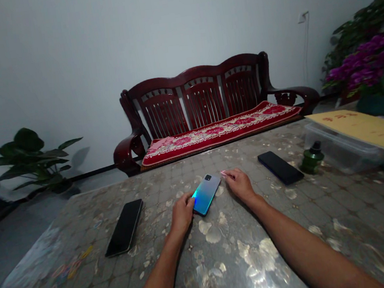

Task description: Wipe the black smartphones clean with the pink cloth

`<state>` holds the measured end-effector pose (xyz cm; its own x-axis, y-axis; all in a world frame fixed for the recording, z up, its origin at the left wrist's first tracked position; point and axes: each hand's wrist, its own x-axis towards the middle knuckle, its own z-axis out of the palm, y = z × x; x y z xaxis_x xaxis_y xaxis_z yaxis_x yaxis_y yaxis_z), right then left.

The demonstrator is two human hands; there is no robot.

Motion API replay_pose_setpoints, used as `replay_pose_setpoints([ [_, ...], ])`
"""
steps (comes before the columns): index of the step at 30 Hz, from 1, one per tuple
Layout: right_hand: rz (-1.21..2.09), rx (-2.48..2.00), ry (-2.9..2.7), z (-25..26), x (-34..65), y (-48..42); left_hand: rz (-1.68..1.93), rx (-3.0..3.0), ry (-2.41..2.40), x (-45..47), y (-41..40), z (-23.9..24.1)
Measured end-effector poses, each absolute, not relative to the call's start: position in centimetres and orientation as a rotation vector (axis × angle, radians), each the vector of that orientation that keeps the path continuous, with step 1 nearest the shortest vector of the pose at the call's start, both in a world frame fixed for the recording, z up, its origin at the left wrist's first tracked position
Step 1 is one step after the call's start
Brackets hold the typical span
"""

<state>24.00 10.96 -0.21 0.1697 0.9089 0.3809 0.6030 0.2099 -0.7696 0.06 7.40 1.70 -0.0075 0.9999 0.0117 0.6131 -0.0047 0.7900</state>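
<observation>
A smartphone [207, 195] with a shiny blue-to-silver back faces up, its camera block at the far end. My left hand [182, 212] grips its left edge, thumb on top and fingers mostly hidden beneath. Just right of the phone, my right hand [239, 184] is closed in a pinch on a small pale pink thing [223, 174], too small to name. Further left lies a black phone [125, 228], dark screen up. Another dark phone [280, 167] rests to the right of my right hand.
Colourful rubber bands [70, 268] are scattered at the left of the patterned table [208, 264]. A green bottle [312, 159] stands by a clear plastic box [348, 147] with yellow paper [370, 125] on top. Behind is a wooden bench [200, 95]; purple flowers [372, 63] are at right.
</observation>
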Motion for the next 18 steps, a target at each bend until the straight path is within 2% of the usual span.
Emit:
replay_pose_setpoints([
  [5,0.353,-1.570,-1.740,1.0,23.3,10.5,0.913,1.721,1.633,-0.1,7.7,1.4],
  [12,0.132,-1.679,-2.063,2.1,21.9,9.8,0.803,1.807,1.735,0.5,7.3,0.9],
  [18,0.107,-1.495,-2.263,2.6,21.0,9.0,0.676,1.925,1.826,1.3,5.8,1.2],
])
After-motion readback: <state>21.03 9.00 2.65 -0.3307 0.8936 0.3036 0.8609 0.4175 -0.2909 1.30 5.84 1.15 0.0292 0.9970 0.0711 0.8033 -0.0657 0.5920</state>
